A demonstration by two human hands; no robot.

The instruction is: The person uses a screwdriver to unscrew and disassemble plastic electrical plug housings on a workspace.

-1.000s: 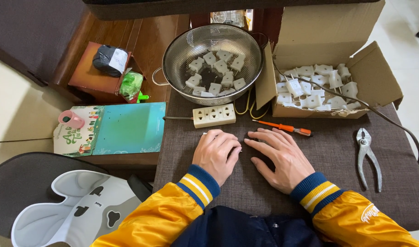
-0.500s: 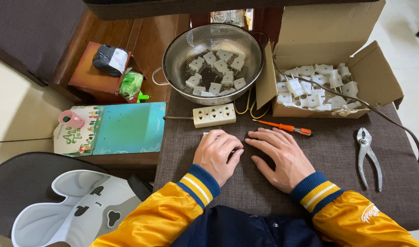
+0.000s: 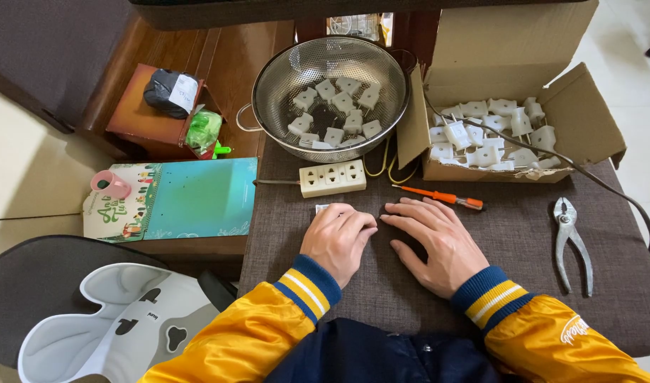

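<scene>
White plug piece (image 3: 323, 208), mat centre, peeking from under my curled left hand (image 3: 337, 239): grip unclear. Right hand (image 3: 433, 242) flat, empty. Risk: piece slips off unseen; orange screwdriver (image 3: 440, 198) nearby gets nudged

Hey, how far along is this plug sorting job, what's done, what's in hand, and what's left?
Looks done: about a dozen white plugs lie in the metal colander. In hand: the left hand covers a small white piece on the brown mat, with the right hand flat beside it; what the piece is cannot be told. Left: a heap of white plugs remains in the cardboard box. The orange screwdriver and pliers lie untouched.
</scene>
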